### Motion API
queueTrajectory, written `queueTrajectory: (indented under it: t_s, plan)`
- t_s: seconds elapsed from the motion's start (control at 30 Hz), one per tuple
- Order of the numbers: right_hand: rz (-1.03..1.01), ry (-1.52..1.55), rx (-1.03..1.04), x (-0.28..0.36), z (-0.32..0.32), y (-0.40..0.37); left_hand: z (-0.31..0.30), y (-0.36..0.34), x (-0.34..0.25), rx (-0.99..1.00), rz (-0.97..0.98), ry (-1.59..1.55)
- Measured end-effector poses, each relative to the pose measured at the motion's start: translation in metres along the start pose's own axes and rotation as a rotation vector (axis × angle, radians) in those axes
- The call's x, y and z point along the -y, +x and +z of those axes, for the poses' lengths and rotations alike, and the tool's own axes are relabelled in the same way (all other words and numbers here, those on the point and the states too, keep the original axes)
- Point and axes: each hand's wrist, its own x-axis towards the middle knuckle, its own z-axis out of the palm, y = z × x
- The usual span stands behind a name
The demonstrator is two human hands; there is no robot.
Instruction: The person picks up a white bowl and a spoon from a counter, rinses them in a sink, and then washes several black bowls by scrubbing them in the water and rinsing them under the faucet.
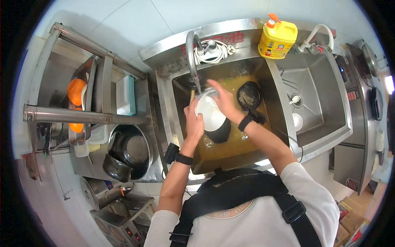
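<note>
My left hand [194, 122] is closed on the left side of a white bowl [212, 116], its thumb against the bowl. The bowl is tilted beneath the curved faucet [192, 53], and water runs onto its upper edge. At the far rim, my right hand [223, 101] touches the bowl with fingers stretched out; some fingertips are blurred by the water. Under the white bowl, a dark bowl-like piece [219, 132] shows partly. Farther right, a black bowl [248, 95] with a pale scrap inside sits in the brownish water of the sink [284, 119].
A yellow jug [278, 39] with an orange cap stands on the sink ledge beside a coiled white cable [222, 53]. The second basin [314, 86] holds a small white bowl [297, 121]. Left are a large metal pot [150, 152] and a shelf rail [82, 116].
</note>
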Motion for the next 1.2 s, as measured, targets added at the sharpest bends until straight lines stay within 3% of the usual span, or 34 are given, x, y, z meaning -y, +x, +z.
queueTrajectory:
  t_s: [0.03,0.1,0.2,0.27,0.3,0.37,0.4,0.43,0.47,0.53,0.6,0.67,0.7,0.77,0.8,0.83,0.9,0.93,0.97,1.0,1.07,1.13,1.17,1.2]
  plan:
    - [0.0,0.002,0.001,-0.012,0.005,-0.01,0.001,0.002,-0.006,-0.001,-0.001,0.001]
    - [0.562,0.268,0.002,-0.029,0.017,-0.033,0.002,0.005,-0.016,-0.127,0.049,-0.006]
    - [1.088,1.103,-0.138,0.029,0.027,-0.052,0.005,0.012,-0.019,-0.243,0.134,-0.09]
    - [1.099,1.178,-0.109,0.024,0.027,-0.051,0.011,0.011,-0.016,-0.275,0.124,-0.215]
    - [1.059,1.023,0.009,0.012,0.018,-0.043,0.012,0.011,-0.012,-0.306,0.118,-0.338]
    - [0.88,0.689,0.128,0.0,-0.004,-0.016,0.007,0.021,0.008,-0.265,0.082,-0.234]
    - [0.715,0.195,0.265,-0.004,-0.022,0.006,0.003,0.025,0.018,-0.222,0.041,-0.131]
    - [0.226,-0.038,0.094,-0.023,-0.022,0.012,0.001,0.033,0.021,-0.26,0.132,-0.115]
    - [0.194,-0.242,0.212,-0.006,-0.039,0.028,-0.002,0.04,0.016,-0.262,0.135,-0.118]
    - [0.275,-0.347,0.33,0.029,-0.054,0.044,-0.006,0.046,0.0,-0.271,0.071,0.03]
    - [0.247,-0.251,0.198,0.04,-0.05,0.037,0.007,0.058,0.014,-0.339,0.074,-0.027]
    - [0.116,-0.133,0.005,0.038,-0.037,0.012,0.021,0.065,0.021,-0.312,-0.057,-0.36]
    - [0.078,-0.063,0.006,0.034,-0.03,-0.001,0.021,0.06,0.006,-0.261,-0.185,-0.563]
    - [0.03,-0.067,0.0,0.054,-0.023,-0.018,0.028,0.054,0.01,-0.076,-0.266,-0.801]
    - [-0.009,-0.065,-0.049,0.053,-0.019,-0.023,0.034,0.053,0.03,-0.033,-0.3,-0.758]
    - [0.05,-0.059,-0.087,0.047,-0.017,-0.025,0.031,0.045,0.014,-0.034,-0.281,-0.839]
    - [0.241,0.381,-0.033,0.045,-0.031,-0.002,0.026,0.048,0.03,-0.116,-0.21,-0.659]
    - [0.164,0.355,-0.112,0.027,-0.03,-0.003,0.019,0.049,0.037,-0.114,-0.197,-0.5]
    - [0.039,0.084,-0.004,-0.033,-0.011,0.003,0.015,0.051,0.049,-0.106,-0.004,-0.433]
    - [0.167,0.291,0.091,-0.03,-0.024,0.013,0.008,0.037,0.025,-0.188,0.047,-0.243]
    - [0.153,0.023,0.218,-0.021,-0.037,0.029,0.006,0.039,0.042,-0.022,0.019,-0.23]
    - [-0.066,-0.109,0.167,-0.004,-0.046,0.038,0.012,0.043,0.037,-0.009,0.058,-0.223]
    - [-0.233,-0.137,0.125,0.007,-0.047,0.041,0.006,0.037,0.021,0.044,-0.149,-0.216]
    - [-0.237,-0.139,0.119,0.022,-0.046,0.044,0.001,0.036,0.006,0.102,-0.353,-0.207]
